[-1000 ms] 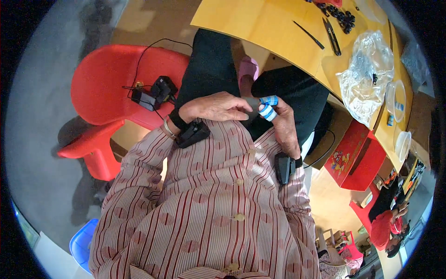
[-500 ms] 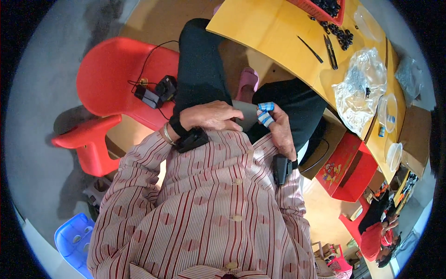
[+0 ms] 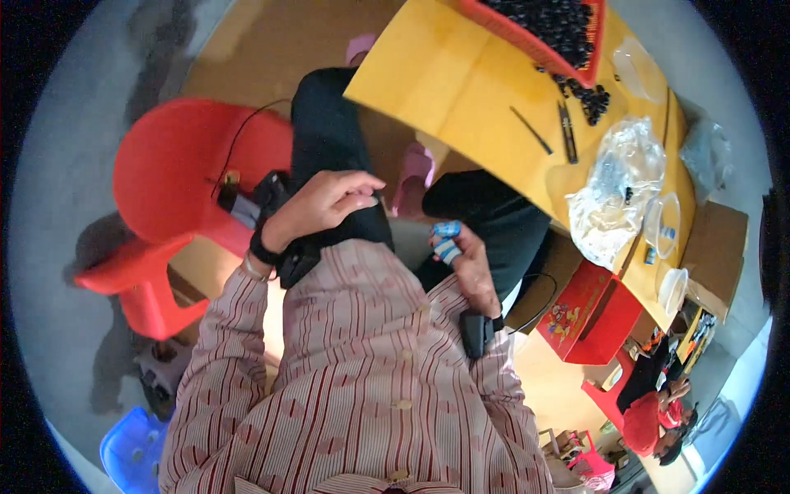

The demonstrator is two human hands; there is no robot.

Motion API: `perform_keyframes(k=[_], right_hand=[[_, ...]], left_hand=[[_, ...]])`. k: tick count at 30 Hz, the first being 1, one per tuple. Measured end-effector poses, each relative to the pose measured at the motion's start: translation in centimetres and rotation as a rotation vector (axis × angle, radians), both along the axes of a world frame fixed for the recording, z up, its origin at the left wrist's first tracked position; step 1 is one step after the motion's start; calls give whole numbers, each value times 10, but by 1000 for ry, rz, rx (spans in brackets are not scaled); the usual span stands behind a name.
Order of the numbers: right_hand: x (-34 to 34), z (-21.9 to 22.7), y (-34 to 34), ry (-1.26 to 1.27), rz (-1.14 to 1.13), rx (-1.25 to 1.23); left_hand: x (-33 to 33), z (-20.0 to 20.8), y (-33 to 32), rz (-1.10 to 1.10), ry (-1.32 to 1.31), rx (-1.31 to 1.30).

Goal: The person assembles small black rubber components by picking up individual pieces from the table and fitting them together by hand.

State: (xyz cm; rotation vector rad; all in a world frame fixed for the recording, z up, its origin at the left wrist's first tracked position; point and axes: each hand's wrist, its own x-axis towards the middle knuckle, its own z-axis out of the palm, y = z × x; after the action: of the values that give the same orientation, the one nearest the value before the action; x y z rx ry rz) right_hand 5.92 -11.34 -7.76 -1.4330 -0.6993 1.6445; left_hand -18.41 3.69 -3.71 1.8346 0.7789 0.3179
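My left hand (image 3: 325,206) is over my left thigh. Its fingers are stretched forward, with the thumb apart just below them, and nothing shows in it. My right hand (image 3: 473,267) is over my lap at the right, fingers curled in. Blue-and-white striped wraps (image 3: 446,240) cover its fingertips; whatever those fingers may hold is too small or hidden. Between my legs a grey surface (image 3: 405,239) shows, nearest to the right hand. Each wrist carries a black strapped box, the right one (image 3: 476,333) in plain sight.
A yellow table (image 3: 461,90) bears a red basket (image 3: 514,33) of small black parts, loose black parts (image 3: 591,103), black tweezers (image 3: 568,132), a thin rod (image 3: 531,130) and a clear plastic bag (image 3: 609,198). A red chair (image 3: 181,156) stands left, a red box (image 3: 576,321) right. Another person (image 3: 646,424) is far right.
My left hand has drawn away from the right hand, leftward. The view has shifted, bringing more of the basket into sight. The right hand keeps its curled shape.
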Motion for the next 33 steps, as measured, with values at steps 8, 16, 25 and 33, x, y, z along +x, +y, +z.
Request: perform_keyframes(k=[8,16,25,33], right_hand=[[-3,4,-1,87,7,41],[1,5,-1,184,-3,74],[2,6,-3,333,-44,112],[2,4,-2,364,-27,134]], left_hand=[[65,60,27,-63,-34,7],[154,55,71,-198,-34,105],[225,46,101,-213,10,499],[281,32,116,-196,75,849]])
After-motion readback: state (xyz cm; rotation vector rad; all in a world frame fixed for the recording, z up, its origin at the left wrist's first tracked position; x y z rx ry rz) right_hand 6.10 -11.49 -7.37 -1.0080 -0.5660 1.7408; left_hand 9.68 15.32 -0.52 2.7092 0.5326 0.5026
